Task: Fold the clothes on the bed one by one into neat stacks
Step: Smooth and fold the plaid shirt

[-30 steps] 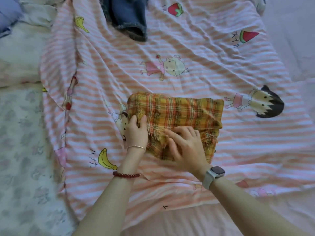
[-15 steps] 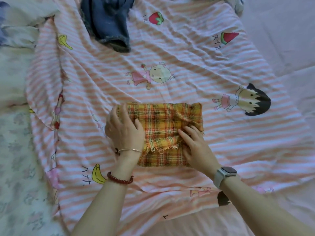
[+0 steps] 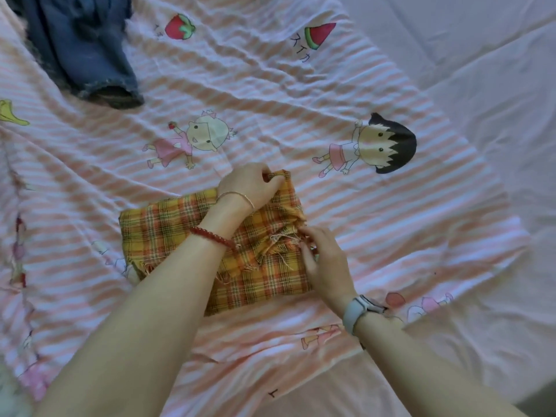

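Two hands are laid on a folded plaid cloth (image 3: 180, 236) at the middle of the striped sheet (image 3: 301, 85): its far right corner is pinched by the left hand (image 3: 249, 185), its frayed right edge by the right hand (image 3: 325, 263). Jeans (image 3: 78, 46) are seen at far left

Bare forearms, no sleeves. Left wrist: thin metal bangle (image 3: 237, 196) and red bead bracelet (image 3: 212, 236). Right wrist: grey-strapped smartwatch (image 3: 359, 310).

place: home bedroom; evidence: bed (image 3: 496, 85); cartoon-print sheet (image 3: 270, 85); denim garment (image 3: 81, 46)
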{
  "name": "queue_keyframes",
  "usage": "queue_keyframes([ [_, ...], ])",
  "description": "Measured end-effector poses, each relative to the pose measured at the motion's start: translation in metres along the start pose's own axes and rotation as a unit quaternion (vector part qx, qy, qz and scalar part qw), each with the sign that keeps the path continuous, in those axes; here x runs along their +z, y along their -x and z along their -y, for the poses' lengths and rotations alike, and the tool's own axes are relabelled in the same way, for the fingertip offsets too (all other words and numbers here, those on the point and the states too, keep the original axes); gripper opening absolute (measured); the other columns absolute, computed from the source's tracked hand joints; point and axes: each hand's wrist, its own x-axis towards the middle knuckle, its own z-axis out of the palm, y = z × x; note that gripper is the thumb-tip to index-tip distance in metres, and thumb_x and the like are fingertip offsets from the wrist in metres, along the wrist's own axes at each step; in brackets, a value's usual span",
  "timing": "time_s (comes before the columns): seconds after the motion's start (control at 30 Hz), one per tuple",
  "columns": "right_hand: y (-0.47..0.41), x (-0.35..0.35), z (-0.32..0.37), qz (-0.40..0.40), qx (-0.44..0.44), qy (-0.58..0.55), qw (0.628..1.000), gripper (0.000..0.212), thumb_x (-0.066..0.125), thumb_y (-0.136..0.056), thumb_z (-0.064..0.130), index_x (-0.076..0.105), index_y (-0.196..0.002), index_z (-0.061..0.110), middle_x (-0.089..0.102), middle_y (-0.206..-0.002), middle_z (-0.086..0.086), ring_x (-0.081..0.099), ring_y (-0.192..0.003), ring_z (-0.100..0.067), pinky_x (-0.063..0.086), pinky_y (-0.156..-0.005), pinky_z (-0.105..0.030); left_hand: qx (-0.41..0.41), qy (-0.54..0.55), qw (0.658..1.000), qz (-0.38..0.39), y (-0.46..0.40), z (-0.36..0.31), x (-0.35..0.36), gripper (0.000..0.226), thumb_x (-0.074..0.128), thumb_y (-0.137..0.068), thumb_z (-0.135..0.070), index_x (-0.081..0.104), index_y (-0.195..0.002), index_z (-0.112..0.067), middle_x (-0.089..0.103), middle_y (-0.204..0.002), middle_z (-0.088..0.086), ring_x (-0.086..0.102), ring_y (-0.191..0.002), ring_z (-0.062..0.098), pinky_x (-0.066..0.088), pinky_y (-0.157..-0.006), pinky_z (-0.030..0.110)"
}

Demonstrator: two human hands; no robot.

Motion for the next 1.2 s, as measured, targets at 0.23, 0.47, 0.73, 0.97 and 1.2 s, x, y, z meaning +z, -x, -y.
queue_keyframes([
  [0.23, -0.014, -0.005, 0.003, -0.03, -0.035, 0.041, 0.998, 0.007, 0.055, -0.083, -0.002, 0.061, -0.086, -0.002, 0.058, -0.08, -0.014, 0.058, -0.069, -0.032, 0.044, -0.057, -0.035, -0.003, 0.038, 0.998, -0.048, 0.001, 0.009, -0.004, 0.029, 0.049, -0.093, -0.042, 0.065, -0.103, -0.02, 0.064, -0.098, 0.001, 0.055, -0.09, 0.021, 0.039, -0.069, 0.028],
  [0.47, 0.008, -0.018, 0.001, 0.0, -0.069, 0.013, 0.998, 0.012, 0.05, -0.08, -0.009, 0.059, -0.088, -0.006, 0.057, -0.083, -0.017, 0.058, -0.073, -0.032, 0.042, -0.069, -0.033, -0.002, 0.062, 0.997, -0.041, 0.009, 0.004, 0.0, 0.026, 0.051, -0.093, -0.04, 0.065, -0.102, -0.021, 0.064, -0.102, 0.002, 0.057, -0.098, 0.025, 0.045, -0.075, 0.034],
  [0.73, -0.001, -0.019, 0.004, 0.023, -0.064, -0.053, 0.996, 0.02, 0.057, -0.087, -0.002, 0.061, -0.107, -0.001, 0.06, -0.101, -0.009, 0.059, -0.087, -0.019, 0.052, -0.077, -0.032, 0.045, 0.16, 0.985, -0.04, 0.02, 0.016, -0.008, 0.016, 0.057, -0.091, -0.028, 0.067, -0.092, -0.015, 0.062, -0.085, 0.001, 0.056, -0.084, 0.019, 0.042, -0.075, 0.028],
  [0.97, -0.004, -0.014, 0.006, 0.038, -0.073, 0.008, 0.997, 0.007, 0.06, -0.085, -0.003, 0.063, -0.092, -0.002, 0.055, -0.088, -0.012, 0.052, -0.075, -0.018, 0.046, -0.066, -0.029, 0.049, 0.16, 0.985, -0.038, 0.023, 0.015, -0.009, 0.015, 0.056, -0.092, -0.028, 0.064, -0.088, -0.017, 0.061, -0.085, 0.001, 0.055, -0.084, 0.019, 0.043, -0.076, 0.031],
  [1.2, 0.025, -0.031, 0.001, 0.008, -0.135, 0.053, 0.989, 0.007, 0.057, -0.078, -0.01, 0.059, -0.081, -0.004, 0.06, -0.103, -0.02, 0.061, -0.092, -0.031, 0.054, -0.066, -0.035, -0.01, 0.159, 0.984, -0.084, 0.019, 0.014, -0.013, 0.017, 0.051, -0.093, -0.031, 0.063, -0.087, -0.021, 0.059, -0.083, -0.001, 0.058, -0.09, 0.024, 0.048, -0.078, 0.035],
])
